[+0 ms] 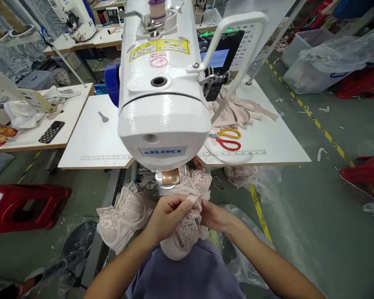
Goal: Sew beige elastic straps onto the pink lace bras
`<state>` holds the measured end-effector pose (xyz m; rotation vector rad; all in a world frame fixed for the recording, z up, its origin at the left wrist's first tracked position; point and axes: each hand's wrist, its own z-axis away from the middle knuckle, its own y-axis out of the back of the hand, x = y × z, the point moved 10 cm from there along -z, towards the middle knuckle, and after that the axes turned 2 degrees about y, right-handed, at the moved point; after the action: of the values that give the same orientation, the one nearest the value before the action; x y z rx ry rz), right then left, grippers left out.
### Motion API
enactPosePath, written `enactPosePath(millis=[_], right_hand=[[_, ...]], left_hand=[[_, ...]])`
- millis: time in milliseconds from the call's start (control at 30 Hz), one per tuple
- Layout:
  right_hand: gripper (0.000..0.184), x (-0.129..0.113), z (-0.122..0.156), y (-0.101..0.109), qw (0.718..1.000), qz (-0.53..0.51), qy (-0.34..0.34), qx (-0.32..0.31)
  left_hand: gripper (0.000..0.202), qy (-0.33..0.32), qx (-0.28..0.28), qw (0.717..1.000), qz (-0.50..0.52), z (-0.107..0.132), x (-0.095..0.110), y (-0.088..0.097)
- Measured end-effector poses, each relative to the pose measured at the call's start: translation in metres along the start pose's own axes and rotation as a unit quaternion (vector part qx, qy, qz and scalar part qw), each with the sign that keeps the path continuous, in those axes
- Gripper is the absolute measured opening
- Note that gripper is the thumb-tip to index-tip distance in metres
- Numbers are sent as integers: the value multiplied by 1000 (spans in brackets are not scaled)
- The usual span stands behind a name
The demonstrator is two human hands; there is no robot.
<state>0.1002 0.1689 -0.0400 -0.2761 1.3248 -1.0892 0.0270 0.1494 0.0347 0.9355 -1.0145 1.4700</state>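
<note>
A white sewing machine (162, 83) fills the middle of the view, its head hanging over the table's front edge. Just below it my left hand (167, 215) is closed, pinching pale pink lace fabric (187, 232) with its fingertips. My right hand (216, 216) grips the same lace piece from the right side, fingers curled into it. More of the lace garment (121, 218) hangs down to the left. The needle area is hidden behind the machine head.
The white sewing table (96, 141) carries red-and-yellow scissors (226, 139), beige straps (237, 112) and a control panel (220, 58). A red stool (21, 205) stands at the left, another (364, 174) at the right. A neighbouring table (59, 128) holds a phone (51, 132).
</note>
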Motion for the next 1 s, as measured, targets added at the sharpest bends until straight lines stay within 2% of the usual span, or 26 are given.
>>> enactPosePath(millis=[33, 100, 200, 267, 333, 400, 467, 533, 600, 733, 800, 867, 1000], right_hand=[[61, 9, 3, 1, 1000, -17, -25, -3], [58, 5, 6, 11, 999, -13, -15, 41], [44, -39, 7, 32, 981, 45, 73, 176], [38, -78, 3, 38, 956, 94, 141, 238], [34, -109, -7, 36, 938, 149, 191, 250], [30, -126, -21, 27, 929, 216, 203, 223], [26, -130, -36, 16, 924, 279, 189, 182], [22, -132, -45, 4, 909, 337, 187, 156], [17, -140, -51, -5, 878, 401, 209, 157], [15, -160, -57, -19, 781, 523, 281, 193], [16, -165, -59, -26, 745, 556, 314, 190], [12, -167, -60, -30, 728, 566, 343, 181], [8, -166, -59, -33, 720, 568, 359, 174]], left_hand=[[32, -24, -4, 999, -34, 0, 10, -4], [33, -65, -20, 992, -107, 0, 28, -14], [29, -137, -16, 962, -236, -4, 45, -19], [23, -237, 30, 917, -320, -1, 61, -12], [25, -326, 108, 848, -404, 7, 73, 2], [28, -337, 199, 785, -481, 14, 77, 21], [26, -289, 263, 755, -526, 16, 74, 39], [27, -233, 283, 760, -537, 16, 70, 51], [31, -191, 269, 776, -537, 15, 64, 58], [38, -150, 158, 832, -510, 4, 51, 61], [39, -145, 109, 849, -496, -1, 48, 62], [40, -124, 90, 850, -503, -5, 45, 66], [42, -65, 86, 850, -516, -9, 41, 73]])
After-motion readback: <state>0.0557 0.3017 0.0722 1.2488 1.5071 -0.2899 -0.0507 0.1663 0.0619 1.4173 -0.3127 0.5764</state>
